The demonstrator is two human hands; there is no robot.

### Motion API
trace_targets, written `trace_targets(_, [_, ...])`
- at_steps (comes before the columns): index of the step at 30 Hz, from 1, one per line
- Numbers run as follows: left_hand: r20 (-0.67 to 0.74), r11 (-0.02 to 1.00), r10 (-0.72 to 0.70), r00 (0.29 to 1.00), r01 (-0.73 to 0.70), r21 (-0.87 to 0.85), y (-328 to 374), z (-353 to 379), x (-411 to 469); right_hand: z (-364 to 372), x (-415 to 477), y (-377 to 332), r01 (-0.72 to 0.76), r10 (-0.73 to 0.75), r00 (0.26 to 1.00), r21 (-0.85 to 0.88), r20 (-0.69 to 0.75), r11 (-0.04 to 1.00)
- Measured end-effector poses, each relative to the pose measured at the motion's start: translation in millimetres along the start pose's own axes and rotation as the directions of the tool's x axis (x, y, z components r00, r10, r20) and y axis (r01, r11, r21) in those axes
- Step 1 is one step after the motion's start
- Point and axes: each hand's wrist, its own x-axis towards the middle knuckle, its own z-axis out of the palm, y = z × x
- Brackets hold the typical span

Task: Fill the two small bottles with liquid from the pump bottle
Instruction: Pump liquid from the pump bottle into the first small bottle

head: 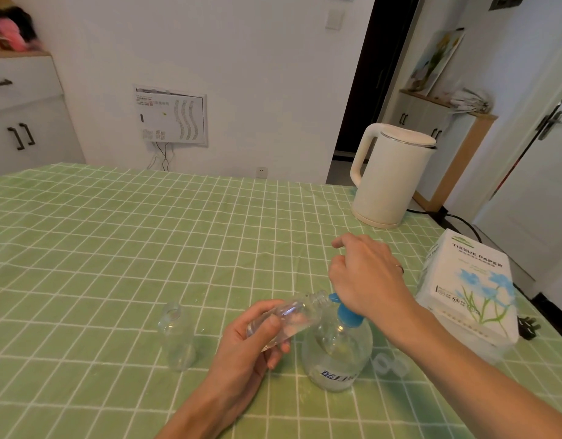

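Note:
A clear pump bottle with a blue pump head stands on the green checked tablecloth. My right hand rests on top of the pump head, fingers curled over it. My left hand holds a small clear bottle tilted on its side, its open mouth touching the blue spout. A second small clear bottle stands upright and uncapped to the left, apart from both hands.
A cream electric kettle stands at the back right with its black cord trailing off. A white tissue paper pack lies right of the pump bottle. Two small clear caps lie beside the pump bottle.

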Motion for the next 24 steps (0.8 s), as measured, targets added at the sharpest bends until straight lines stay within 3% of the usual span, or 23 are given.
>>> trace_targets(8, [0.015, 1.0, 0.003, 1.0, -0.003, -0.001, 1.7, 1.6, -1.3, -7.1, 0.7, -2.3, 0.021, -0.023, 0.997, -0.024, -0.069, 0.999])
trace_targets(18, [0.005, 1.0, 0.003, 1.0, -0.003, -0.012, -1.5, -1.3, 0.3, 0.3, 0.6, 1.5, -0.016, 0.016, 1.0, 0.007, 0.002, 1.0])
trace_targets(24, [0.011, 1.0, 0.016, 1.0, -0.016, 0.011, -2.1, -1.5, 0.2, -2.4, -0.4, 1.4, -0.005, 0.005, 0.998, 0.009, -0.056, 1.0])
